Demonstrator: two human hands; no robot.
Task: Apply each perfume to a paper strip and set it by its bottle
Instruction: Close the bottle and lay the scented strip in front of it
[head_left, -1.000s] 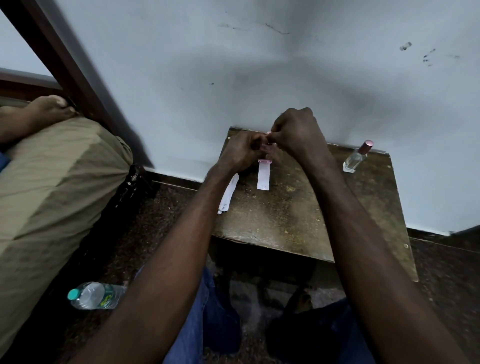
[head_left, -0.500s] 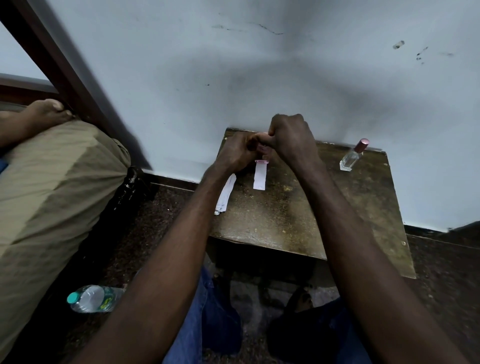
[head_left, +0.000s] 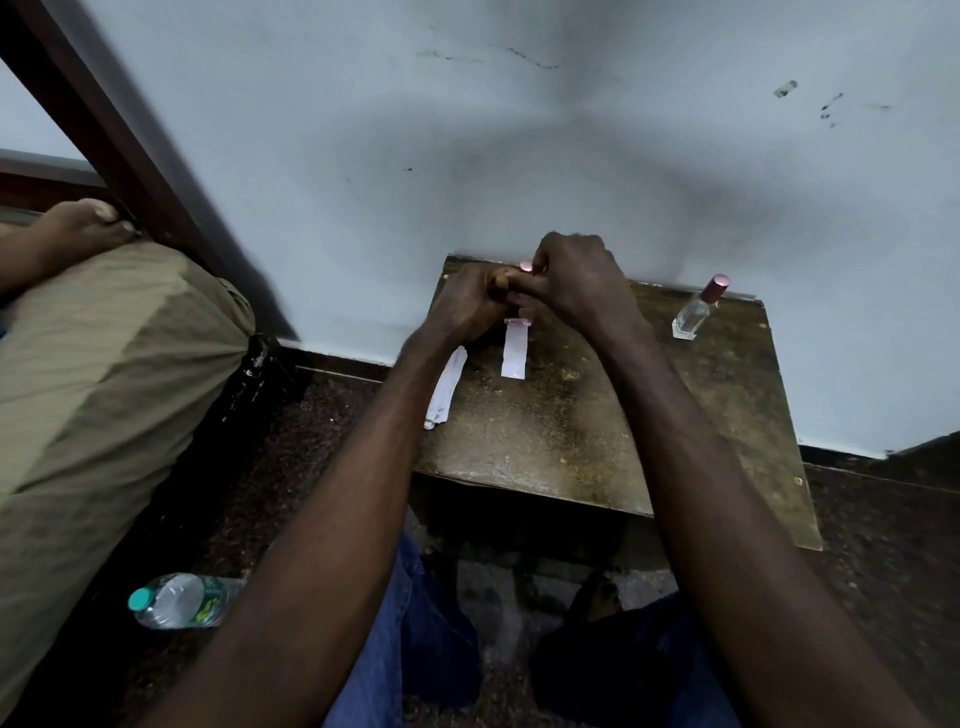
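Note:
My two hands meet at the back left of a small worn wooden table (head_left: 597, 441). My left hand (head_left: 465, 306) is curled round a small perfume bottle that its fingers hide almost fully. My right hand (head_left: 579, 280) grips the bottle's pink cap (head_left: 526, 266), which peeks out beside its fingers. Just below the hands a white paper strip (head_left: 514, 349) with a pink top end lies on the table. A stack of spare paper strips (head_left: 445, 387) lies at the table's left edge. A second clear perfume bottle (head_left: 696, 310) with a pink cap stands at the back right, no strip beside it.
The table's back edge is against a pale wall (head_left: 519, 156). A plastic water bottle (head_left: 179, 600) lies on the dark floor at the left. An olive-covered cushion (head_left: 104, 374) and another person's foot (head_left: 78, 228) are at the far left. My knees in blue jeans (head_left: 415, 623) are under the table's front.
Both hands have stayed together at the same spot, shifting only slightly. The pink cap, hidden half a second ago, shows again by my right fingers.

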